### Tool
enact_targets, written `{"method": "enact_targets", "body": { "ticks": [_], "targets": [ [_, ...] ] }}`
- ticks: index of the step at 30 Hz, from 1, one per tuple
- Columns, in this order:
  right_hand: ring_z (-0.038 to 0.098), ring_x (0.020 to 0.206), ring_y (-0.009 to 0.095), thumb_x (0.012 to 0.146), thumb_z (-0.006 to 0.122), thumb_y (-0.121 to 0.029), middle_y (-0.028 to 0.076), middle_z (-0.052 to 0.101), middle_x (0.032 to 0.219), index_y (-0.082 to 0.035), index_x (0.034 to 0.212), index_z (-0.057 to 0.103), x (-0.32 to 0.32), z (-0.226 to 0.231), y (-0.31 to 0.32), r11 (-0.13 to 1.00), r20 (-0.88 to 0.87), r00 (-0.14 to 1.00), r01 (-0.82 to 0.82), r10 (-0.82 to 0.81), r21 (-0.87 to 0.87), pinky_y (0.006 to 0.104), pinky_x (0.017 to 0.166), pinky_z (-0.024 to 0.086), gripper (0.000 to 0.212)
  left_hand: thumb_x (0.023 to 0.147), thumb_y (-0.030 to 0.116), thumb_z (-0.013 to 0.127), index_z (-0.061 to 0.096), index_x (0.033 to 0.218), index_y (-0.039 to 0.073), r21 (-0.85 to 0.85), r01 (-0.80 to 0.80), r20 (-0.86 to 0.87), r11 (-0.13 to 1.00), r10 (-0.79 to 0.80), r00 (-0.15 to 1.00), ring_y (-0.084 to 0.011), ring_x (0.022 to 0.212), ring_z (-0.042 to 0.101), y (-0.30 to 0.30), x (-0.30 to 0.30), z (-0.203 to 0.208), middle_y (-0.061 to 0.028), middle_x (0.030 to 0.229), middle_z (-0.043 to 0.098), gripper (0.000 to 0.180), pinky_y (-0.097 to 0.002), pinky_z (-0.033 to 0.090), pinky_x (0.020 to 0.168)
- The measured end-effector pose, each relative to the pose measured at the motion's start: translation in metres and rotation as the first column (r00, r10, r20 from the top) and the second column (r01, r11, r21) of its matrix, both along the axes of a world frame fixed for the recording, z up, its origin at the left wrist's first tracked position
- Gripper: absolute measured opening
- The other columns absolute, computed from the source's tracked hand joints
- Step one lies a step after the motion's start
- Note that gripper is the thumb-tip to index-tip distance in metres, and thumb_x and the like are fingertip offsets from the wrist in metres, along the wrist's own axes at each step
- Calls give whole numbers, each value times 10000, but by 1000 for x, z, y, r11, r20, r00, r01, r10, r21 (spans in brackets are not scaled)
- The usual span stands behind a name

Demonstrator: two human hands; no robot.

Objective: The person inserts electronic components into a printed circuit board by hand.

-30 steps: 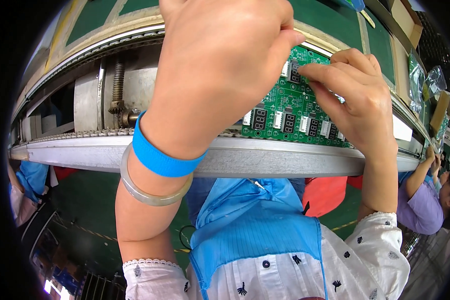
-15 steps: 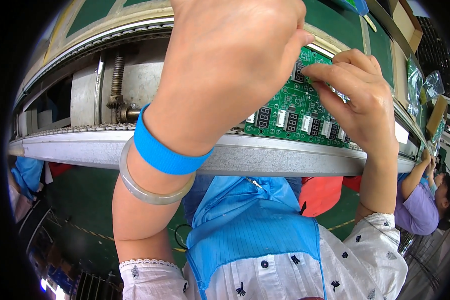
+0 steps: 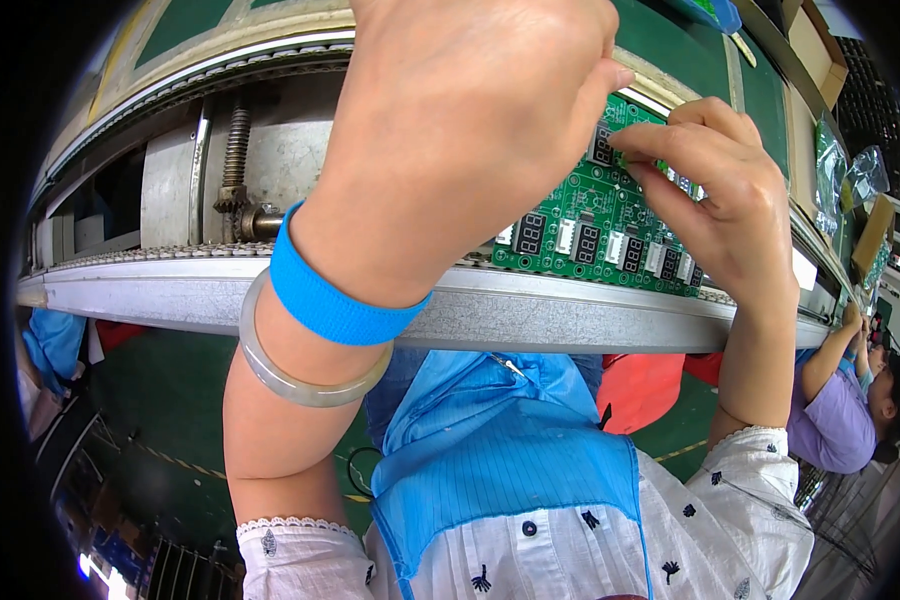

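Note:
A green circuit board panel (image 3: 610,215) lies on the conveyor in front of me, carrying several black digit displays (image 3: 587,243) and white connectors (image 3: 567,237). Over its right part, my right hand (image 3: 715,185) is closed, thumb and forefinger pinched together just beside a display in the upper row. Whatever is between those fingertips is too small to make out. My left hand (image 3: 480,95) reaches across the conveyor and covers the board's left and far parts. Its thumb tip shows above the board, while the other fingers are hidden or beyond the upper edge. A blue wristband (image 3: 335,300) and a pale bangle (image 3: 300,390) circle my left wrist.
The conveyor's metal rail (image 3: 530,310) runs between me and the board. A threaded shaft (image 3: 236,150) stands at the left. Upper right are a blue bin (image 3: 715,12), a cardboard box (image 3: 815,55) and plastic bags (image 3: 863,172). Another person (image 3: 840,415) works at far right.
Very little differs. My left hand and the board appear slightly farther right in the picture; my right hand keeps its pinch at nearly the same spot.

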State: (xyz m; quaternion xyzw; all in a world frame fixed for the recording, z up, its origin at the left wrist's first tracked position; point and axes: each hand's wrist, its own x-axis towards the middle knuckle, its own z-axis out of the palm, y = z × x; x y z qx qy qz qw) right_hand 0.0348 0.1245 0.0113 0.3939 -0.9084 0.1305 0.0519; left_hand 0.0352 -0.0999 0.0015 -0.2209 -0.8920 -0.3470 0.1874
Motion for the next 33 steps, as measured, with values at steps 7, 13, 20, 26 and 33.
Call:
{"method": "enact_targets", "body": {
  "ticks": [7, 13, 20, 26, 33],
  "targets": [
    [628, 844, 258, 712, 773, 31, 59, 695, 816, -74, 1014, 758, 2, -1, -6, 1000, -65, 998, 10, -9, 19, 374, 774, 513, 320, 851, 132, 745, 697, 805, 52, -17, -7, -2, 1000, 7, 1000, -276, 902, 579, 0, 0, 0, -80, 864, 609, 104, -412, 364, 861],
    [635, 840, 254, 717, 757, 50, 57, 697, 828, -69, 1036, 751, 2, -4, -4, 999, -28, 999, 32, -33, -22, 373, 758, 520, 341, 848, 132, 748, 696, 801, 54, -9, 2, 21, 1000, -1, 1000, -276, 895, 575, 1, 0, 1, -77, 866, 608, 106, -417, 359, 848],
    [656, 856, 241, 753, 747, 9, 49, 707, 826, -72, 1037, 756, 3, -5, -2, 997, -52, 996, 72, -72, -4, 374, 799, 517, 296, 841, 122, 754, 691, 797, 57, -3, -2, 34, 1000, 2, 999, -276, 885, 570, 1, 0, 2, -75, 868, 606, 101, -418, 356, 839],
    [656, 862, 239, 763, 744, 14, 50, 706, 820, -73, 1045, 760, 4, -6, -4, 997, -56, 995, 83, -82, 5, 360, 804, 519, 295, 835, 123, 762, 689, 801, 53, -4, -7, 56, 1000, 7, 998, -277, 875, 570, 1, 1, 3, -73, 854, 603, 107, -414, 355, 830],
    [655, 954, 120, 919, 743, -115, 43, 741, 1022, -50, 1140, 761, -36, 10, 25, 969, -117, 965, 222, -234, -113, 261, 859, 497, 230, 841, 120, 761, 694, 794, 57, 18, -19, 123, 1000, 17, 992, -260, 853, 560, 6, 2, 12, -69, 826, 587, 103, -402, 348, 822]
  ]
}}
